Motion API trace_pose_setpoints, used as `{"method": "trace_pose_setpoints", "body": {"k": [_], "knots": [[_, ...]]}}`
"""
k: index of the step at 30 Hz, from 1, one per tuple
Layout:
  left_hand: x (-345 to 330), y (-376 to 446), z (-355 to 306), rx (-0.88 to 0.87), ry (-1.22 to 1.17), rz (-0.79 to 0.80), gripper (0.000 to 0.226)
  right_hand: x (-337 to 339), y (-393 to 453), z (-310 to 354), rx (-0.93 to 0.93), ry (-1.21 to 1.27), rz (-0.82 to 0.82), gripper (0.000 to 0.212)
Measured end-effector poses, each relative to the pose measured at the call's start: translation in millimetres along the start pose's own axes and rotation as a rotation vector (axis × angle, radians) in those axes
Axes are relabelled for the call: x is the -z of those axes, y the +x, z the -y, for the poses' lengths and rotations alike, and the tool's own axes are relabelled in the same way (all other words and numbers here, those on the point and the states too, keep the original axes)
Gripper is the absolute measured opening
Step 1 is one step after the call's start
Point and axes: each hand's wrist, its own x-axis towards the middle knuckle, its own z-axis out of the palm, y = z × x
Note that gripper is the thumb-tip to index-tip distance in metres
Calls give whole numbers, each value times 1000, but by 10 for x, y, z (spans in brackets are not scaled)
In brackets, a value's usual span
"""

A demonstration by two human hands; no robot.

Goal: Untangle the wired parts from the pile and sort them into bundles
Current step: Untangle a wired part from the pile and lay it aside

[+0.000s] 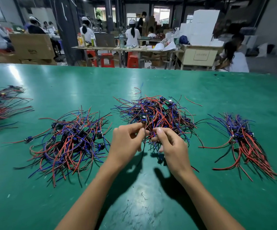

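Your two bare hands meet above the near edge of a tangled pile of red, blue and black wired parts with small green circuit boards (156, 112), which lies in the middle of the wide green counter (151, 205). Your left hand (126, 143) pinches one small dark wired part (142, 120) between thumb and forefinger, lifting it just clear of the pile. Your right hand (171, 145) has its fingers curled around thin wires at the pile's front edge, pinching them just beside the left hand. To your left sits a second loose heap of the same wired parts (71, 140), well apart from the middle pile, with a single stray part (28, 139) lying just beside it. To your right lies a neater bundle of wired parts (240, 140), its wires running roughly the same way. At the far left edge of the counter rest more gathered bundles (0, 107). Beyond the counter, other people sit at benches among cardboard boxes (32, 46) and red plastic stools (107, 59).
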Motion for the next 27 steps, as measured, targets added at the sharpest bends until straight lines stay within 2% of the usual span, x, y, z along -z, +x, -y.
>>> {"method": "trace_pose_setpoints", "body": {"k": [3, 6, 11, 17, 19, 21, 24, 25, 27], "knots": [[-77, -57, -26, -138, 174, 56, 22, -12, 48, -22, -78, 191, 36, 16], [-102, -66, -9, -135, 242, 41, 25, -8, 72, -51, -66, 238, -11, 9], [-101, -30, -34, 39, -15, 100, 18, -8, 84, -21, -145, 384, -36, 8], [-30, 9, -58, 135, -208, 66, 11, -10, 63, -7, -59, 375, 9, 6], [38, 53, -97, 145, -311, -23, 13, -2, 68, -10, -51, 338, 3, 11], [177, 111, -117, 81, -303, -231, 14, 15, 77, -28, -51, 268, -15, 14], [494, 148, -74, -108, 121, -654, 16, 40, 79, -73, -12, 110, -94, 13], [606, 142, -25, -123, 269, -757, 19, 51, 84, -93, 21, 20, -140, 14], [792, 133, 82, 43, 504, -789, 25, 76, 103, -128, 87, -214, -228, 19]]}}
